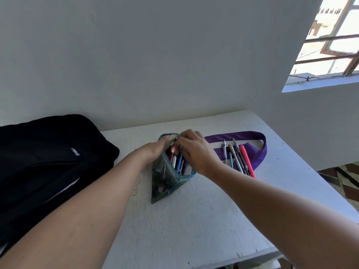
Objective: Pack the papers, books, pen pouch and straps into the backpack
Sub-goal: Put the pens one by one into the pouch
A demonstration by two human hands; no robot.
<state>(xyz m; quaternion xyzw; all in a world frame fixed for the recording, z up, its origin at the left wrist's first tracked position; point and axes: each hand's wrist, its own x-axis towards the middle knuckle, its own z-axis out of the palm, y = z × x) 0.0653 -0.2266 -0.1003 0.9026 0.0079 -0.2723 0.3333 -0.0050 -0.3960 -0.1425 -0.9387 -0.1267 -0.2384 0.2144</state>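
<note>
A clear, teal-edged pen pouch (165, 177) stands open on the white table (194, 220), with several pens inside. My left hand (155, 149) grips its left rim near the far end. My right hand (194, 150) reaches over the opening with its fingers curled among the pens; what they pinch is hidden. A purple strap (242, 135) lies to the right in a loop, and several loose pens (239, 158) rest across it. The black backpack (44, 158) lies at the left, its zip partly open with something white showing inside.
A white wall rises right behind the table. The table's right edge drops to a patterned floor (345, 181). A barred window (330, 39) sits at the upper right.
</note>
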